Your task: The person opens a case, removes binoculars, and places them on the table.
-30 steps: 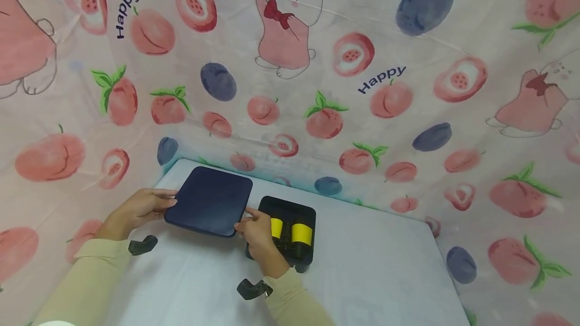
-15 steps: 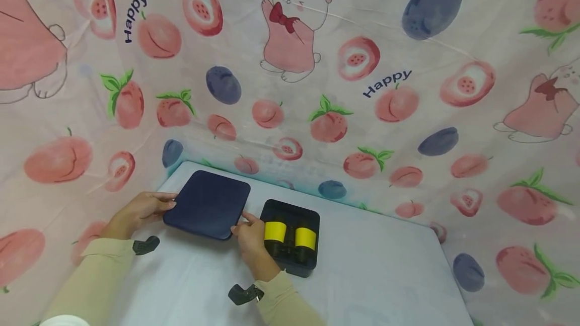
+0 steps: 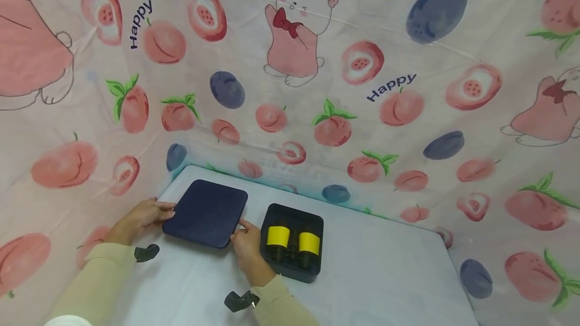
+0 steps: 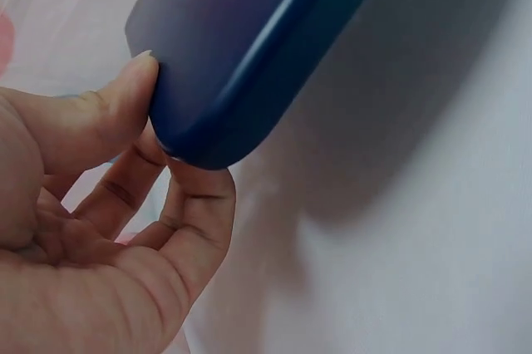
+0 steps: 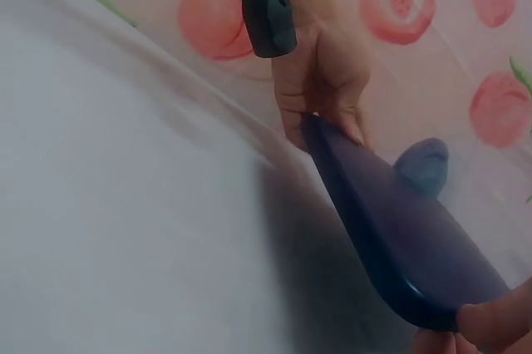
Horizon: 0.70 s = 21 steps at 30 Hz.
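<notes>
A flat dark blue square lid (image 3: pixel 206 214) with rounded corners is held level between both hands, over the left part of the table. My left hand (image 3: pixel 141 219) pinches its left edge; in the left wrist view the thumb lies on top and the curled fingers support the rim from below. At the right front corner my right hand (image 3: pixel 248 248) pinches the edge, thumb tip on top in the right wrist view. A shadow shows on the cloth beneath the lid. Just right of my right hand sits an open black box (image 3: pixel 290 271) holding black binoculars with yellow bands (image 3: pixel 309 243).
A white cloth covers the table (image 3: pixel 380 270), which stretches off to the right. Behind and at both sides hangs a curtain (image 3: pixel 290 109) printed with peaches and rabbits, close against the table's back edge.
Both hands have brought the lid slightly lower and nearer. My right hand has moved left off the view of the box, so the binoculars now show fully.
</notes>
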{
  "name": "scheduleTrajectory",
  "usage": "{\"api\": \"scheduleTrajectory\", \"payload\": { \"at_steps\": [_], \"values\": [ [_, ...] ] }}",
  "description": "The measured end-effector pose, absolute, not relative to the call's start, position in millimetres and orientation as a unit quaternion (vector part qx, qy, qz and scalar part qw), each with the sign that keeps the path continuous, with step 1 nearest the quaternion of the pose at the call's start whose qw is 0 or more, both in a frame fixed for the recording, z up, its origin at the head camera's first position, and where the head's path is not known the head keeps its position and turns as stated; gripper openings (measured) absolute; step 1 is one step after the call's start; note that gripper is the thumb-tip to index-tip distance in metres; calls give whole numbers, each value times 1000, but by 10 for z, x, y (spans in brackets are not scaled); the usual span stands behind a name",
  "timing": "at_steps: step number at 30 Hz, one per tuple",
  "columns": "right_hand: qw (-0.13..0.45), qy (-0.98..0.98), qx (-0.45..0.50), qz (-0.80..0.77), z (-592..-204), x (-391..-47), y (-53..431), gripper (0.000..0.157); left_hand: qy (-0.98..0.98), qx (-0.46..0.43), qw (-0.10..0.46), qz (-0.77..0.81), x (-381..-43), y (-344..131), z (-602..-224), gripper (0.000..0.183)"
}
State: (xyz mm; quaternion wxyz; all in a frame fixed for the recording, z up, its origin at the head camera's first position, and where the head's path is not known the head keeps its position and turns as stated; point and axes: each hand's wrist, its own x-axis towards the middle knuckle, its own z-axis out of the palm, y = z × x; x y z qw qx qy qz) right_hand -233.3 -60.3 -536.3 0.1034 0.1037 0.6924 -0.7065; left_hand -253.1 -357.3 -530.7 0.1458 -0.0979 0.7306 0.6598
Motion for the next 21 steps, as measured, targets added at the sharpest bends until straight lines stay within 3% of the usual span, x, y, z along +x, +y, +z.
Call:
{"api": "scheduleTrajectory", "payload": {
  "at_steps": [5,9,12,17,21],
  "values": [
    [95,685,109,-714,-5429,-2344,-658,59,715,-112,142,676,-2563,-3577,-5381,61],
    [92,675,111,-724,-5509,-2355,-706,60,725,-118,136,665,-2557,-3567,-5413,97],
    [87,667,108,-732,-5581,-2356,-737,60,729,-117,130,662,-2543,-3564,-5448,113],
    [72,683,119,-717,-5655,-2369,-763,53,722,-114,121,672,-2554,-3555,-5505,118],
    [60,724,126,-675,-5663,-2367,-771,44,749,-118,115,641,-2604,-3542,-5507,109]
  ]
}}
